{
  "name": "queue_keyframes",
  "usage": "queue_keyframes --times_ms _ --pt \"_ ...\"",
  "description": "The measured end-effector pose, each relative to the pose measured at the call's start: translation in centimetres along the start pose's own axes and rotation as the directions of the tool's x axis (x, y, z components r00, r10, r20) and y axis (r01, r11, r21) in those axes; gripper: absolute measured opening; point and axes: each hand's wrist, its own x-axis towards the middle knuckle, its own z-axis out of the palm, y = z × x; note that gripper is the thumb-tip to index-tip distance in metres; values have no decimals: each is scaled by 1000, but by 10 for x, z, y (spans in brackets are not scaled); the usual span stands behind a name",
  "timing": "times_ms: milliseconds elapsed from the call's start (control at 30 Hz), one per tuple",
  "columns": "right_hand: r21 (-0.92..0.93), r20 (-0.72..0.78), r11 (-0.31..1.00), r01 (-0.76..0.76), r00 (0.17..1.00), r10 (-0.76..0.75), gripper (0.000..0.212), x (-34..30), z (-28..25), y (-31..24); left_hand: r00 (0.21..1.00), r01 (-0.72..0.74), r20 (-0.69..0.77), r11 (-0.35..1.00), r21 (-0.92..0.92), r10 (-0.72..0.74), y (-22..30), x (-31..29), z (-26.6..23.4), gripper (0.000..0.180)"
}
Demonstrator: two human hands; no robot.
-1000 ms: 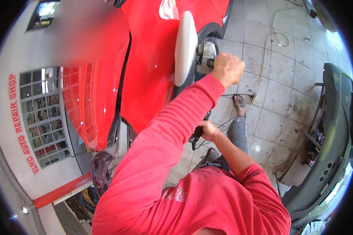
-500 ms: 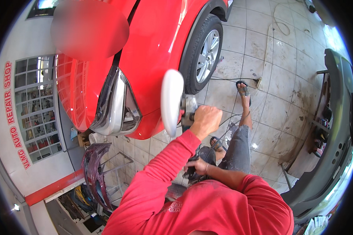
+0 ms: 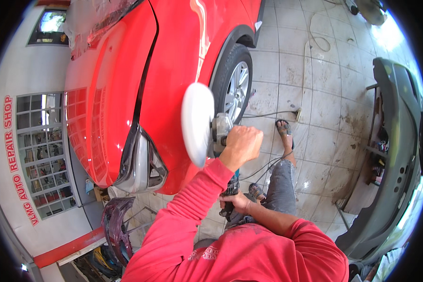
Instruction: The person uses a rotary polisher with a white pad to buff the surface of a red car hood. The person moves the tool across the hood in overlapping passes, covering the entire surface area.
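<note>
Red-sleeved left grip (image 3: 243, 143) clenched at the metal head of the polisher (image 3: 223, 125), right grip (image 3: 238, 202) wrapped around its rear end; tool sits below the front wheel (image 3: 238, 84). White pad (image 3: 197, 124) has closed in on the wheel versus half a second ago, so it's now over the red fender (image 3: 176, 101) just left of the wheel, contact unclear. Headlight (image 3: 138, 162) is further off, below-left of the wheel.
</note>
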Motion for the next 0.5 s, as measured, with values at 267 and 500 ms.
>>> queue_keyframes --times_ms 267,500 --pt "-292 -175 925 245 937 -303 13 24 -23 -215 902 -120 -422 992 -49 89 -26 119 -129 7" --pt "-793 -301 608 -39 892 -336 24 -5 -61 -340 832 -44 -549 977 -209 -80 -42 131 -164 32"
